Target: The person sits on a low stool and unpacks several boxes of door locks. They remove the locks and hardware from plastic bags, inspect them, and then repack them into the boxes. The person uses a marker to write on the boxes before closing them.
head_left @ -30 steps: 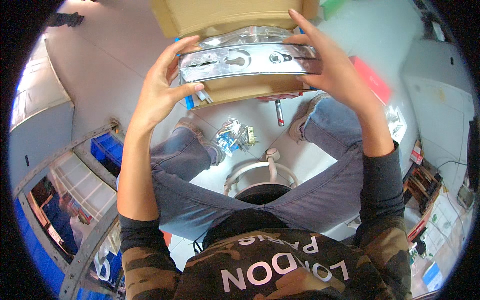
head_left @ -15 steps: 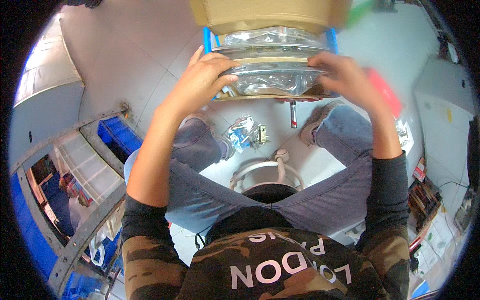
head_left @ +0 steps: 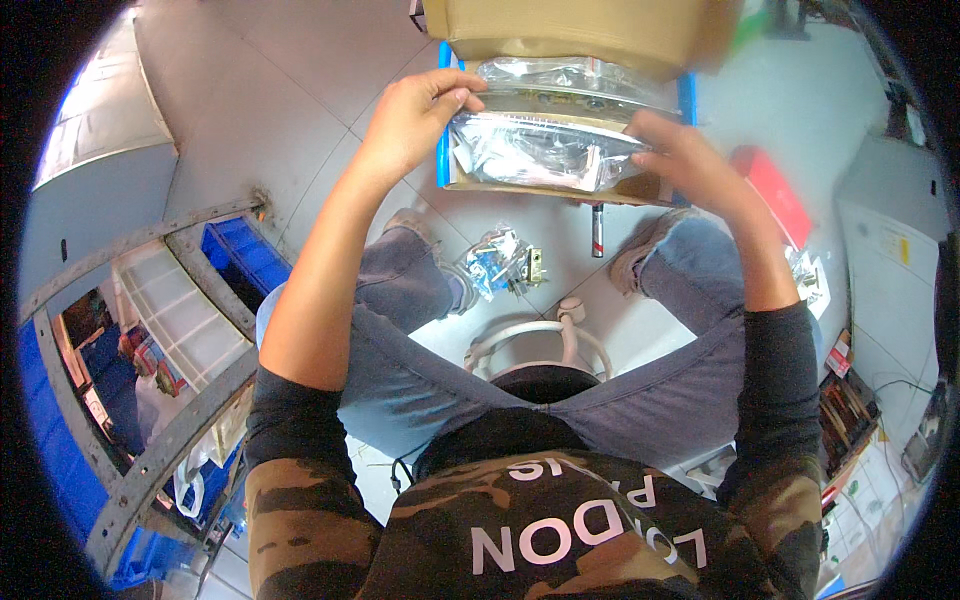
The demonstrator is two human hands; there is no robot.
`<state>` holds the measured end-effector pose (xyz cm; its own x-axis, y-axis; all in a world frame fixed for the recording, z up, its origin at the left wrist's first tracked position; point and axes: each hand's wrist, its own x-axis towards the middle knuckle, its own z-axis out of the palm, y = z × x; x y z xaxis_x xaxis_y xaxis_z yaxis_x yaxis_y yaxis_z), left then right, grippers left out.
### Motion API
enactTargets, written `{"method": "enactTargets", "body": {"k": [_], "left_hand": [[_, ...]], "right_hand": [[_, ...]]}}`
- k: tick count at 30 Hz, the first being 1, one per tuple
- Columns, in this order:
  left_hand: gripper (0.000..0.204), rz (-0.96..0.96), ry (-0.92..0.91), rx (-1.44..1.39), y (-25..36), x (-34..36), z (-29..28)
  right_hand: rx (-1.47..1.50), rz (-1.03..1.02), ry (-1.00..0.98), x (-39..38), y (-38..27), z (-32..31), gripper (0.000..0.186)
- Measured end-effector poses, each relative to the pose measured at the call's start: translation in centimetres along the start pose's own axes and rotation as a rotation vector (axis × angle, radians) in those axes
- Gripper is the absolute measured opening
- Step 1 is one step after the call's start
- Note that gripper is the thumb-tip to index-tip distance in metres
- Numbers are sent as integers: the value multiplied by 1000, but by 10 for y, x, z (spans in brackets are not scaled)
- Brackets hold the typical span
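An open cardboard box (head_left: 545, 190) with blue side edges lies beyond my feet, its brown flap (head_left: 580, 30) raised at the far side. Across the box runs a long metal strip (head_left: 570, 102) with small holes and a shiny near edge. My left hand (head_left: 408, 122) pinches the strip's left end, thumb and fingers together. At the right end, my right hand (head_left: 685, 160) has its bent fingers closed over the strip, slightly blurred. Clear plastic bags (head_left: 530, 155) of parts fill the near side of the box. Another clear bag (head_left: 545, 72) lies behind the strip.
On the floor between my feet are a small bag of hardware (head_left: 498, 262) and a marker-like stick (head_left: 598, 230). A red box (head_left: 770, 195) stands at the right. A metal rack with blue bins (head_left: 245, 255) is on my left. A stool base (head_left: 540, 345) sits below me.
The metal strip has moved away from me and closer to the far strip. My left hand has shifted right and farther off. The view has shifted slightly.
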<state>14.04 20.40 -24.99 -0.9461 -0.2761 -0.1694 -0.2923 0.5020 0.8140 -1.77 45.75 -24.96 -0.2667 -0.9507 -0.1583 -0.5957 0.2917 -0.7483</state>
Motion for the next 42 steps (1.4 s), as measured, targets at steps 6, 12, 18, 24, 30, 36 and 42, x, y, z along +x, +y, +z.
{"method": "enactTargets", "body": {"k": [6, 12, 18, 24, 30, 36, 42], "left_hand": [[21, 239, -73, 358, 3, -6, 9], [18, 357, 128, 583, 10, -8, 18], [23, 380, 271, 717, 10, 3, 24], [26, 271, 199, 777, 8, 7, 25], [22, 289, 198, 870, 11, 11, 26], [22, 319, 193, 866, 12, 9, 25], [24, 284, 178, 809, 12, 8, 23]], "right_hand": [[-365, -8, 85, 5, 7, 9, 17], [-230, 49, 42, 3, 1, 5, 19], [-485, -23, 564, 7, 1, -5, 23], [-631, 155, 435, 3, 5, -3, 33], [-546, 257, 378, 8, 10, -3, 33], [-502, -181, 563, 23, 6, 6, 29], [-177, 258, 343, 27, -11, 3, 40]]}}
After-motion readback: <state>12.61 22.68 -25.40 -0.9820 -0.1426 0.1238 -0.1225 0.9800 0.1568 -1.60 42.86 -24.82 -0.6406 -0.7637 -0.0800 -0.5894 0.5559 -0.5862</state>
